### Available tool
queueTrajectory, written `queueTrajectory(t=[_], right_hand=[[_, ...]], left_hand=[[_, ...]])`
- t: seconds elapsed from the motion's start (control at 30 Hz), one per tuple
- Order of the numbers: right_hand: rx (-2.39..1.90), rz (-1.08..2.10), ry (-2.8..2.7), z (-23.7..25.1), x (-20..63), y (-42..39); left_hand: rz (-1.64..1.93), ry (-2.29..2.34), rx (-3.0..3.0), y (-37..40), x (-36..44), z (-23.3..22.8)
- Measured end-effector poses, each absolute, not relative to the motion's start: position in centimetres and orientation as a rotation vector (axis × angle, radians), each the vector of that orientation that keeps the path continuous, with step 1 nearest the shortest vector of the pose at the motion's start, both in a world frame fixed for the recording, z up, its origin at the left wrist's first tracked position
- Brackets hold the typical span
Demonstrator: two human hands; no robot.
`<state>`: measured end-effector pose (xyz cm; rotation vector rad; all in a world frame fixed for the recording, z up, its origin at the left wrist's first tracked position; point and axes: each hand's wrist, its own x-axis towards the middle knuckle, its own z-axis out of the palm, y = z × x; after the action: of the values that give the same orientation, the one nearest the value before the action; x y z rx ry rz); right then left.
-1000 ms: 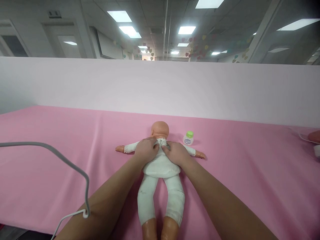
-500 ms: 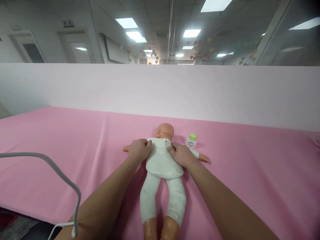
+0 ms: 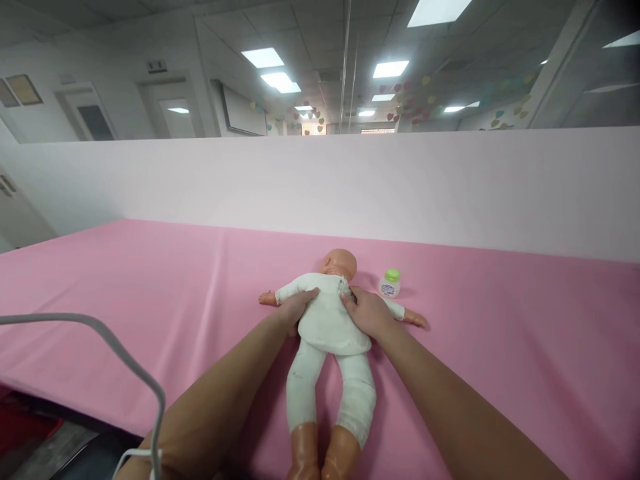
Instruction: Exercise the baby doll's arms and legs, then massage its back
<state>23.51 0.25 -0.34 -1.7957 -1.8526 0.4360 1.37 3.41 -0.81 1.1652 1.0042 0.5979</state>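
A baby doll (image 3: 327, 320) in a white suit lies face down on the pink table cover (image 3: 150, 287), head away from me and arms spread. My left hand (image 3: 295, 307) grips the doll's side under its left-hand arm. My right hand (image 3: 367, 312) rests on the doll's upper back and shoulder on the right, fingers near the neck of the suit. A small white bottle with a green cap (image 3: 390, 283) stands just right of the doll's head.
A pale partition wall (image 3: 400, 187) runs along the far edge of the table. A grey cable (image 3: 125, 360) loops over my left forearm at the near left. The table's left edge drops to a dark floor (image 3: 45, 433).
My left hand has slid from the upper back down to the doll's left side. My right hand has stayed on the right shoulder. The view has shifted left.
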Motion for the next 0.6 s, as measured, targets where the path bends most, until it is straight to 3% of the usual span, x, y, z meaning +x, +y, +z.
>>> queueTrajectory(t=[0.3, 0.6], right_hand=[[-1.705, 0.522, -1.752, 0.0, 22.3, -0.7], [-1.217, 0.852, -1.45, 1.1, 20.3, -1.8]], left_hand=[[0.669, 0.551, 0.876, 2.6, 1.4, 0.0], [0.879, 0.609, 0.999, 0.3, 3.1, 0.8]])
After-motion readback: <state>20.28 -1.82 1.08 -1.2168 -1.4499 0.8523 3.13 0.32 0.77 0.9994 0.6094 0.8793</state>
